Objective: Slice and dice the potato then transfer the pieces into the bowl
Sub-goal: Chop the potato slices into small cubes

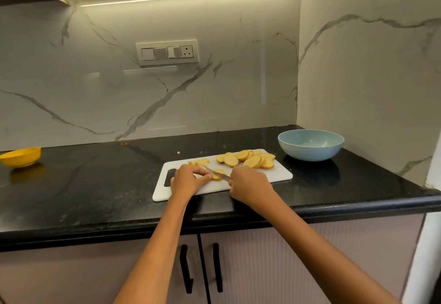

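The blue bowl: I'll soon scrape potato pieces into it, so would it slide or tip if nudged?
The blue bowl probably slides easily: it looks empty, likely light plastic, on a glossy black counter. Tipping seems unlikely, since it is wide and low. Steadying it with a hand may help.

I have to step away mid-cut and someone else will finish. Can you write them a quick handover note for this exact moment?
Left hand: fingers pinch a potato slice on the white cutting board.
Right hand: grips the knife, blade across that slice.
Done: potato cut into rounds, piled as the stack of slices at the board's far right; a few diced pieces lie at the far left.
Left: dice the remaining slices, then move everything into the blue bowl, right of the board, no potato visible in it.
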Motion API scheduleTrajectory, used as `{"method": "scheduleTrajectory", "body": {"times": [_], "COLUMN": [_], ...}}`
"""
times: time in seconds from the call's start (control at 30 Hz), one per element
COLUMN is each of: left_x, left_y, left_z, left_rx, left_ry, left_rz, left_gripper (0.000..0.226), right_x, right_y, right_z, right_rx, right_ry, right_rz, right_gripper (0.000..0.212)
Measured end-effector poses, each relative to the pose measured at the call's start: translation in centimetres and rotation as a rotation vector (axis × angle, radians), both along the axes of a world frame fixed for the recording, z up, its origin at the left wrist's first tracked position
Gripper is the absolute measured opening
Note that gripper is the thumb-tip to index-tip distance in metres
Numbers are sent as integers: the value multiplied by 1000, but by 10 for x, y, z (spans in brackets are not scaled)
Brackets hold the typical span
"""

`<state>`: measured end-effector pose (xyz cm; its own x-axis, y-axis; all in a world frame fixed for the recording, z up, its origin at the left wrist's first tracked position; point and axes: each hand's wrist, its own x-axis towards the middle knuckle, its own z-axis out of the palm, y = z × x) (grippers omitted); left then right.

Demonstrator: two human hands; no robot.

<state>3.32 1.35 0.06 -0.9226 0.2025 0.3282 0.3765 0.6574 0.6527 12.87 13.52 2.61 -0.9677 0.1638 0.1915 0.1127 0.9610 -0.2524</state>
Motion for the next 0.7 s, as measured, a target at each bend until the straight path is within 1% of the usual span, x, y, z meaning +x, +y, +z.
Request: {"method": "scheduleTrajectory", "body": {"times": [0.07, 0.23, 0.33, 0.4, 0.47, 0.57, 0.63, 0.7], "left_x": [1, 1, 0, -1, -1, -3, -6, -7], "left_y": [0, 1, 1, 1, 0, -1, 0, 0], "left_z": [0, -2, -2, -3, -5, -7, -8, -7], "left_rx": [-6, 16, 25, 30, 38, 40, 105, 177], "left_ry": [3, 1, 12, 12, 10, 12, 23, 39], "left_rz": [10, 12, 20, 22, 18, 16, 17, 28], "left_gripper": [12, 8, 9, 9, 7, 9, 11, 11], "right_x": [-4, 11, 17, 12, 3, -4, -3, -1], "right_y": [-4, -12, -9, -5, -2, 6, 11, 10], "right_z": [2, -7, -9, -7, -6, -10, -14, -16], "right_rx": [32, 276, 323, 277, 182, -39, -122, -133], "right_ry": [-15, 19, 32, 20, 9, 34, 74, 81], "right_rz": [19, 70, 76, 64, 43, -5, -22, -8], "right_gripper": [20, 24, 22, 22, 22, 23, 28, 28]}}
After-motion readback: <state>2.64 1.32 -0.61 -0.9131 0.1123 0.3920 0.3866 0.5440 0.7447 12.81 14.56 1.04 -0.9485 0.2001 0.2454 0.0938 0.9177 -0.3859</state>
